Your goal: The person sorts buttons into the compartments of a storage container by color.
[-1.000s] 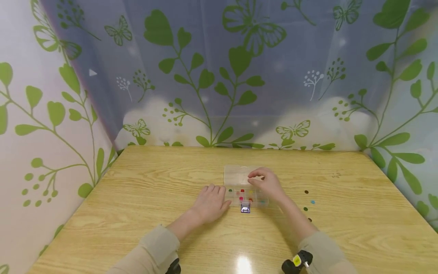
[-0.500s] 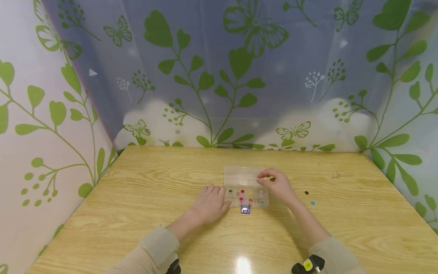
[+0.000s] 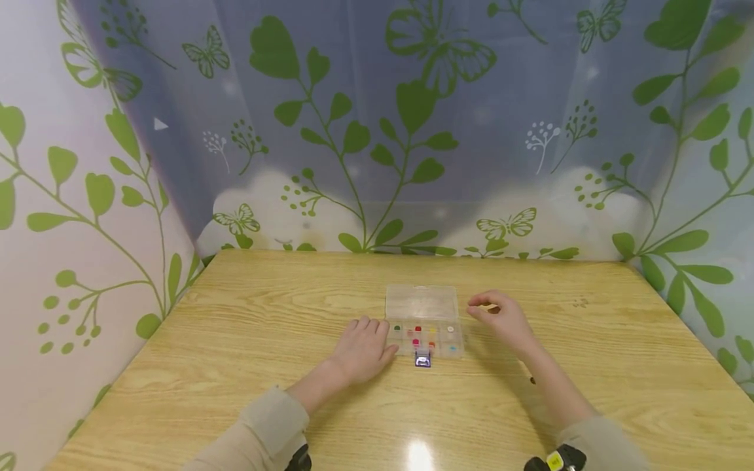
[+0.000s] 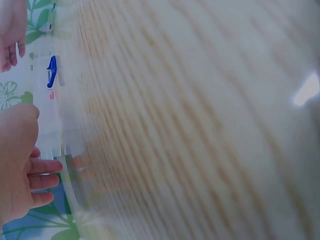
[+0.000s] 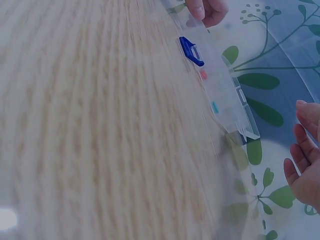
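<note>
A clear plastic compartment box [image 3: 401, 350] lies on the table with its clear lid [image 3: 421, 302] folded back. Small coloured button-like pieces sit in its compartments, among them a green one [image 3: 397, 328], a white one [image 3: 450, 329] and a blue one [image 3: 453, 348]. At the front edge hangs a blue latch [image 3: 423, 359]. My left hand [image 3: 362, 350] rests at the box's left end, fingers extended and touching it. Right of the box, my right hand [image 3: 508, 324] hovers above the table; in the right wrist view its fingers [image 5: 300, 157] are loosely bent, with nothing seen between them.
A dark small piece [image 3: 533, 380] lies on the wooden table [image 3: 283, 294] beside my right forearm, which hides the area behind it. Patterned curtains [image 3: 330, 176] with leaves and butterflies enclose the table at the back and sides.
My right hand has moved right, from over the box to beside it, uncovering the lid's right side and the white piece. Its forearm now covers most of the loose pieces. My left hand stays put.
</note>
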A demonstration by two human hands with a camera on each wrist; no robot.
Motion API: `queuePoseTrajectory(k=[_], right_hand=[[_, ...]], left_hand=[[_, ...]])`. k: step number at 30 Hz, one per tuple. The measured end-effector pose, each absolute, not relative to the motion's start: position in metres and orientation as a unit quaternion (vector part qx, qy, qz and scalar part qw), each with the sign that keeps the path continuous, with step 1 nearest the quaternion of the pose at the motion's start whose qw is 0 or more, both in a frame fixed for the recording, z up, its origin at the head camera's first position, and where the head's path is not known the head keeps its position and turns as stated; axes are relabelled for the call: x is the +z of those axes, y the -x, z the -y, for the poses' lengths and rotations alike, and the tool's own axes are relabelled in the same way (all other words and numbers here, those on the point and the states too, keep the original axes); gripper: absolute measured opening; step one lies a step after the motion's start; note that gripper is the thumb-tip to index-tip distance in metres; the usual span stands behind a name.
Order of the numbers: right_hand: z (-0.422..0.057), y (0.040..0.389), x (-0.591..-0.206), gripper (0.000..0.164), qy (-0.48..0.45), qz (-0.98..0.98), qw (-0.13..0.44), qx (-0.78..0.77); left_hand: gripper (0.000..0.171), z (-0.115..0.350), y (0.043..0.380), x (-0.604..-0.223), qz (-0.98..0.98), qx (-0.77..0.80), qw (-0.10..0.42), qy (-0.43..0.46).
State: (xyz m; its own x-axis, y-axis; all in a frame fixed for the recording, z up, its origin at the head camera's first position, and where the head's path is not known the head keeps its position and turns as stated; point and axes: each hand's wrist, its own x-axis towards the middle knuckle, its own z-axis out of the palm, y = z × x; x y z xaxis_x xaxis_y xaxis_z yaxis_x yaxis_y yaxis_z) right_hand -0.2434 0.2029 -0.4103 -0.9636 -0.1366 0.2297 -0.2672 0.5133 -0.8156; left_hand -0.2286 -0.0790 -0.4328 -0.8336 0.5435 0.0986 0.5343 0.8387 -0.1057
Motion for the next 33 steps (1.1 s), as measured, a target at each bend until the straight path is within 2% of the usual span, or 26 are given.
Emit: queuePoseTrajectory(k=[22,33], right_hand=[[-0.239,0.233,-0.410,0.043,-0.075,0.881,0.064,0.463],[-0.259,0.218,-0.406,0.039,-0.077,0.890,0.078,0.443]], left_hand=[[0.044,0.079,0.228,-0.432,0.957,0.034,0.065,0.282],[0.043,0.078,0.227,-0.430,0.957,0.032,0.057,0.282]])
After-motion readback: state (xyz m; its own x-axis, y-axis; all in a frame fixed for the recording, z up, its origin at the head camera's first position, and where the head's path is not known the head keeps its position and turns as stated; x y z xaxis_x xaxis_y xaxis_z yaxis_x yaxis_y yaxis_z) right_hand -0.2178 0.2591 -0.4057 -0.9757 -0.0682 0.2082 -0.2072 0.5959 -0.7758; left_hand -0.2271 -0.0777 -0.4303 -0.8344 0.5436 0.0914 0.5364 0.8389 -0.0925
